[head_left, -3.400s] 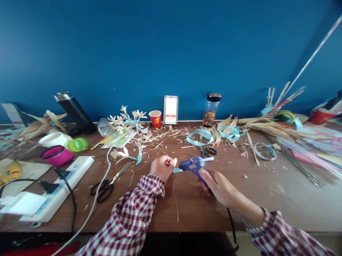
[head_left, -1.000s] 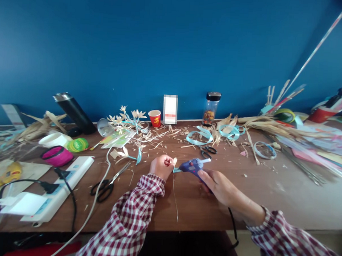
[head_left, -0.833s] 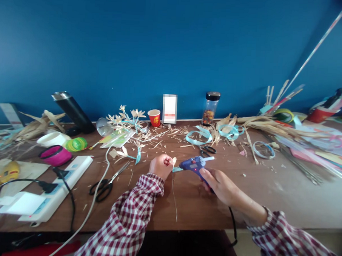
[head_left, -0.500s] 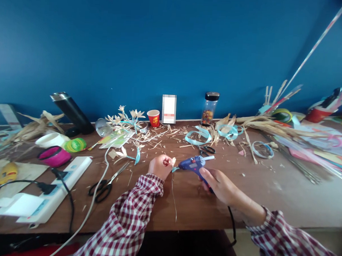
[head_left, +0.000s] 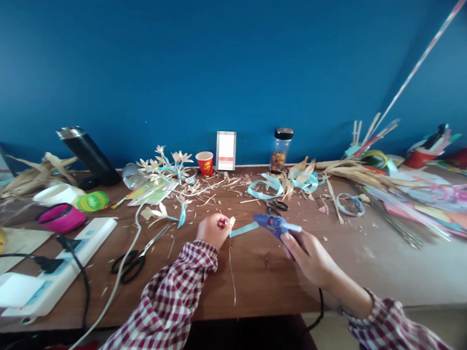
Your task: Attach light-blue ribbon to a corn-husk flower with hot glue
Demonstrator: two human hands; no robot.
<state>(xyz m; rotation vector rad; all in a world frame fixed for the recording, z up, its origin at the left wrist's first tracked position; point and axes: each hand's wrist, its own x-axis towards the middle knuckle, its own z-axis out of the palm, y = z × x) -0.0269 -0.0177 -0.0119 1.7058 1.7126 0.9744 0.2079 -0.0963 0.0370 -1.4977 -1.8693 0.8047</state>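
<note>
My left hand point(head_left: 212, 232) is closed in a pinch on a small pale husk flower point(head_left: 232, 223), mostly hidden by the fingers. From that pinch a thin wire stem point(head_left: 232, 270) hangs toward the table's front edge. A light blue ribbon strip point(head_left: 245, 229) stretches rightward from the flower toward the nozzle of a blue glue gun point(head_left: 270, 224). Wrapped around the gun's handle is my right hand point(head_left: 311, 257), with a clear glue stick point(head_left: 293, 227) poking out of the gun's back. Whether the nozzle touches the ribbon I cannot tell.
Black-handled scissors point(head_left: 131, 266) and a white power strip point(head_left: 78, 261) lie left. Behind are finished husk flowers point(head_left: 170, 164), a red paper cup point(head_left: 205, 164), a glass jar point(head_left: 281, 151) and ribbon coils point(head_left: 267, 187). A white cable point(head_left: 127, 263) crosses the table's left side.
My right hand has drawn the glue gun right, away from my left hand. More of the blue ribbon now shows, stretched out between them. The left hand keeps its pinch.
</note>
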